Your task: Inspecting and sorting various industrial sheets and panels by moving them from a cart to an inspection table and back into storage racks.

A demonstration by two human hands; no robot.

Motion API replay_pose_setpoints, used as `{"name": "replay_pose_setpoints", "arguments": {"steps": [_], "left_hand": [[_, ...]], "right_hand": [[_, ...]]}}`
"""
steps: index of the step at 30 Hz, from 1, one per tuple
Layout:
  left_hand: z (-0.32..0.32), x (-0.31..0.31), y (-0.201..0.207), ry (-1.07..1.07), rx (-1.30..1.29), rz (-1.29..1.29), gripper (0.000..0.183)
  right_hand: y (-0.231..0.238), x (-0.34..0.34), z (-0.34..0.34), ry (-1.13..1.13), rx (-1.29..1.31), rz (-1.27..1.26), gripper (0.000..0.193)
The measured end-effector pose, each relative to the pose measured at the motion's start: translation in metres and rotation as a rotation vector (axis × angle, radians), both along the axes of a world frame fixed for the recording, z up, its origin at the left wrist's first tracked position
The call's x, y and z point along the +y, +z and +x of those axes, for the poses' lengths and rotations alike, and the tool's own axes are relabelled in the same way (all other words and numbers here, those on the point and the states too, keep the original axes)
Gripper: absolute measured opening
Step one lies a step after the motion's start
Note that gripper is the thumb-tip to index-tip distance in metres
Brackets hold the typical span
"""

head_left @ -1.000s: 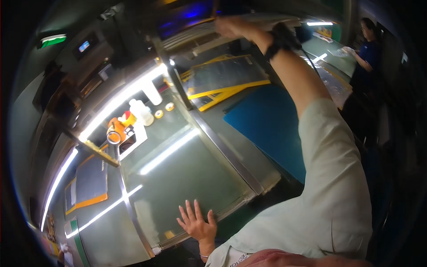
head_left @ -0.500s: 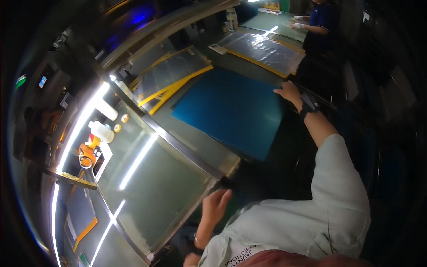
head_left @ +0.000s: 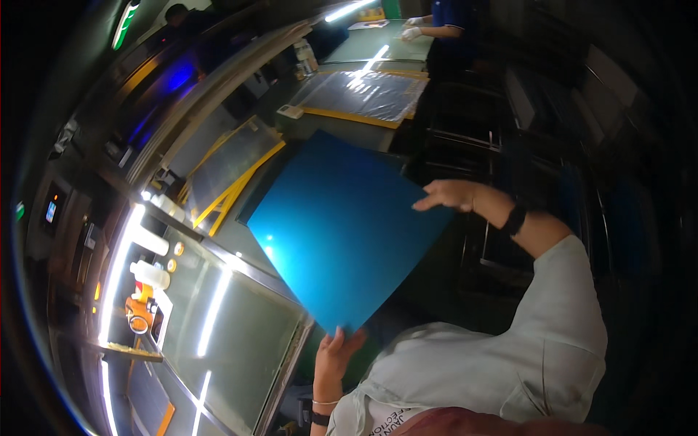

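A large, flat blue sheet (head_left: 349, 225) is held up in front of me, tilted, with light glaring off its left side. My right hand (head_left: 449, 196) pinches its right edge, thumb on top and the other fingers largely out of sight beneath. At the near corner my left hand (head_left: 339, 354) grips the sheet, fingertips showing on its upper face. Behind and left of it, yellow-edged frames (head_left: 240, 174) with clear panels lie overlapping on the bench. Farther back rests another yellow-edged frame (head_left: 363, 94) under shiny clear film.
At left is a lit glass-topped table (head_left: 247, 327) with a metal rim. White bottles (head_left: 150, 274), tape rolls (head_left: 171, 265) and an orange tool (head_left: 138, 309) stand along its far side. A gloved co-worker's hand (head_left: 411, 33) is at the far bench. Dark racks (head_left: 523, 247) stand to the right.
The blue sheet has come up off the bench toward me. My left hand, empty before, now holds its near corner; my right hand has moved nearer with its edge. My view has shifted.
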State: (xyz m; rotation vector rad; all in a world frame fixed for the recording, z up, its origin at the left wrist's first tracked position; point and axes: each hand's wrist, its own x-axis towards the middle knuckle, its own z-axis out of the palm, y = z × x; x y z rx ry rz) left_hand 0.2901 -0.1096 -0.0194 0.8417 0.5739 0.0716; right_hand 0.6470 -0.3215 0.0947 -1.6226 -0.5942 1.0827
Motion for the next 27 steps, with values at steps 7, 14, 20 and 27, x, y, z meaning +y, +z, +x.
{"name": "replay_pose_setpoints", "arguments": {"steps": [7,14,20,27], "left_hand": [[0.009,-0.007,-0.018,-0.279,-0.007,0.184,0.036],[0.053,-0.016,-0.069,-0.592,0.006,1.227,0.044],[-0.043,0.08,-0.263,-1.097,0.515,1.568,0.051],[-0.064,0.067,-0.261,-1.245,0.655,1.474,0.052]], "right_hand": [[0.03,-0.082,-0.084,-0.469,0.04,0.318,0.027],[0.107,-0.248,-0.184,-1.081,-0.707,0.392,0.022],[0.117,-0.3,-0.237,-1.506,-1.088,-0.015,0.029],[0.052,-0.297,-0.201,-1.522,-1.158,-0.679,0.027]]}}
